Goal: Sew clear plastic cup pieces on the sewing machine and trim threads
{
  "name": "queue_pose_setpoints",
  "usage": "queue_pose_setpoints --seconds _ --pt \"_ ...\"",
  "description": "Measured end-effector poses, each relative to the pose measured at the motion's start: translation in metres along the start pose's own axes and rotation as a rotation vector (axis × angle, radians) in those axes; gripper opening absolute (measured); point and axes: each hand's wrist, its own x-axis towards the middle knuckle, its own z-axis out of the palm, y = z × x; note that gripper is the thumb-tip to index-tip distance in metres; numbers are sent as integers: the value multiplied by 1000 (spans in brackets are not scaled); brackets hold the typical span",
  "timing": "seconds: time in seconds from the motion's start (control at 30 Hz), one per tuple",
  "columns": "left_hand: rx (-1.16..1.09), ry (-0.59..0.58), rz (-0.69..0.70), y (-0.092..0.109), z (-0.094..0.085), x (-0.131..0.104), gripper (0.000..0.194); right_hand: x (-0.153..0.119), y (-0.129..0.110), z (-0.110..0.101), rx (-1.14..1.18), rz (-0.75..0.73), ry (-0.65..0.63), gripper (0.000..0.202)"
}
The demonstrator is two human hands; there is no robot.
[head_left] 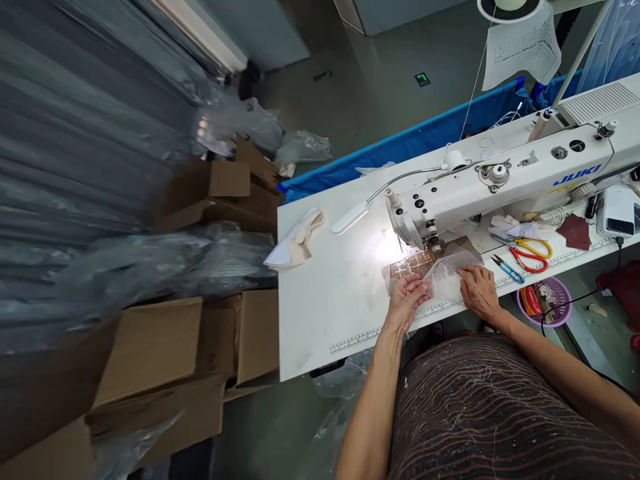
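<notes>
Below the needle area of a white sewing machine (pixel 450 197) lies a brown piece with a pale line pattern (pixel 411 265), partly covered by a thin translucent white sheet (pixel 447 270). My left hand (pixel 407 300) pinches the near left edge of that sheet between thumb and fingers. At its right end, my right hand (pixel 479 290) has its fingers curled and pressed together on the sheet's edge. The machine's head hides part of the brown piece. A lit lamp (pixel 351 218) on a bendable neck shines just left of the needle.
Yellow-handled scissors (pixel 534 248), red-handled scissors (pixel 530 261) and blue thread snips (pixel 509 269) lie right of my right hand. Folded cream fabric (pixel 300 240) rests at the table's left end. Cardboard boxes (pixel 150 347) stand left; a purple basket (pixel 563 303) sits below the front edge.
</notes>
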Motion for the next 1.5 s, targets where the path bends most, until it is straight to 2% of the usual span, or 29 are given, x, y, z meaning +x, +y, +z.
queue_pose_setpoints --seconds 0.2,0.37,0.57,0.73,0.8,0.87,1.0,1.07,1.17,1.23,1.4,1.5 --pt "70 2 37 -8 0 7 43 0 0 0 3 -6 8 32" --pt "294 46 186 -19 0 3 38 0 0 -3 23 -36 39 31" --pt "650 245 468 -29 -33 -29 22 1 0 -3 1 -64 78 32" --pt "753 262 560 -37 -60 -48 14 2 -1 -6 -42 -100 84 32" --pt "752 338 571 -33 -72 -45 15 3 -3 -10 -43 -110 92 33" --pt "741 470 556 -24 -88 -33 19 7 -10 -14 -33 -118 106 34" --pt "719 728 453 -2 -120 1 33 21 -44 -24 65 -190 129 33" --pt "714 763 400 6 -130 16 42 31 -64 -25 142 -229 122 33" --pt "683 679 343 16 -140 26 26 46 -76 -25 189 -223 111 32" --pt "635 611 304 20 -148 26 18 52 -61 -25 160 -156 141 31" --pt "504 542 251 20 -170 17 24 34 18 -34 -92 205 256 34" --pt "521 557 248 17 -178 8 32 16 46 -40 -217 352 154 38"
